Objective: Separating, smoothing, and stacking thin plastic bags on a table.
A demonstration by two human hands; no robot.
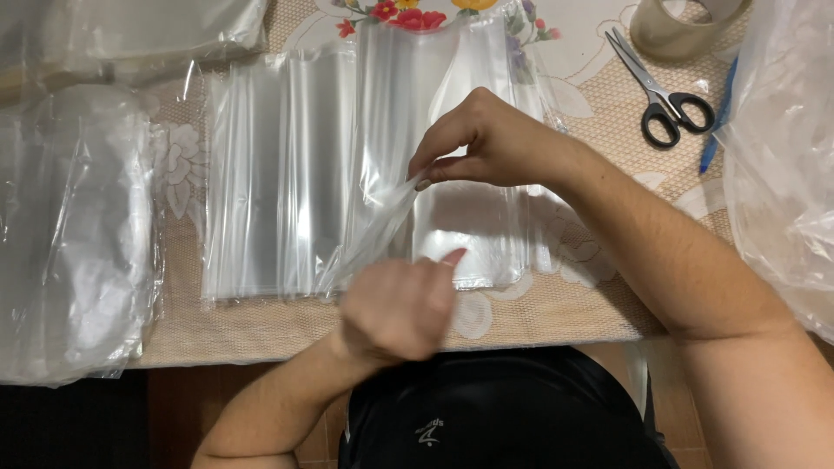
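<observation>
right hand (486,143): my grip is pinched closed on the top edge of one clear plastic bag (373,230), lifted off the stack.
left hand (398,308): blurred, loosely curled at the bag's lower end, thumb up; can't tell if it really holds the film.
bag position: slanting between my two hands, above the row of flat bags (287,174) on the worktop (556,304).
done: one bag singled out, looks like.
left: whole row still flat; bag mouth not visibly opened.
nearby: scissors (662,91), tape roll (682,26), bagged bundles (69,243) on my left.
</observation>
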